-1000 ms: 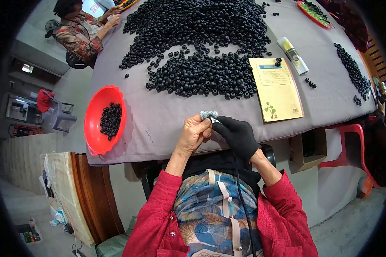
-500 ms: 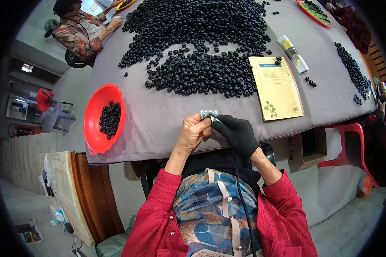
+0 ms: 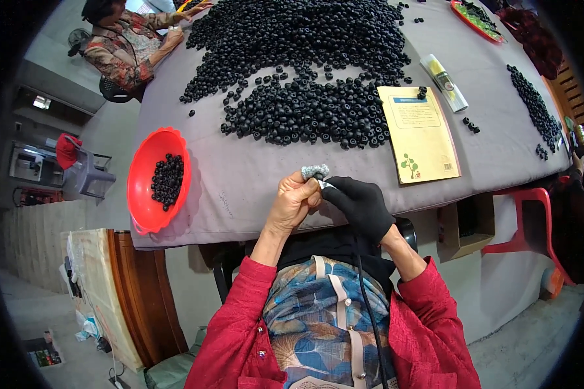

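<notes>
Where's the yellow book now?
Right of centre in the head view, the yellow book lies on grey cloth, beside the black beads and pale tube.

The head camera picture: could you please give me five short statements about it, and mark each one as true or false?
1. The right hand wears a black glove. True.
2. The left hand lies spread flat, far from the right hand. False: its fingers are curled, and it is close beside the right hand.
3. The red bowl holds some black beads. True.
4. The yellow booklet is to the left of the red bowl. False: it is to the right of it.
5. A grey cover is on a finger of the left hand. True.
</notes>
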